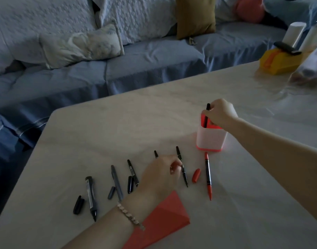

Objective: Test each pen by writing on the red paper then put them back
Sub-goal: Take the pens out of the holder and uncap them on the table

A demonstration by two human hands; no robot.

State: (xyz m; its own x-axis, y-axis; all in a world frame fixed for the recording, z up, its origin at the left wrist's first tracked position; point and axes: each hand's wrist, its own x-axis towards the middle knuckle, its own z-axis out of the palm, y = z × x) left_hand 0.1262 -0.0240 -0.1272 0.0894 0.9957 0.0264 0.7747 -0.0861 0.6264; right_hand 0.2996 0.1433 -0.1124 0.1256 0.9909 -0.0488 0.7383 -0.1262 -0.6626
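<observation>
My right hand (219, 112) grips a black pen (206, 115) upright, its lower end inside the white-and-red pen holder (210, 139). My left hand (159, 174) rests on the table with its fingers closed on a thin black pen (182, 168). Uncapped pens lie in a row: a red pen (208, 177) with its red cap (196, 175), a black marker (132, 172) with a black cap (130, 184), a grey pen (116, 182), and a thick black marker (91, 197). The red paper (159, 221) lies under my left wrist.
A yellow box (279, 62) and a clear bag (310, 69) stand at the table's far right. White cylinders (294, 34) stand behind them. A blue sofa (118, 69) with cushions runs along the table's far edge.
</observation>
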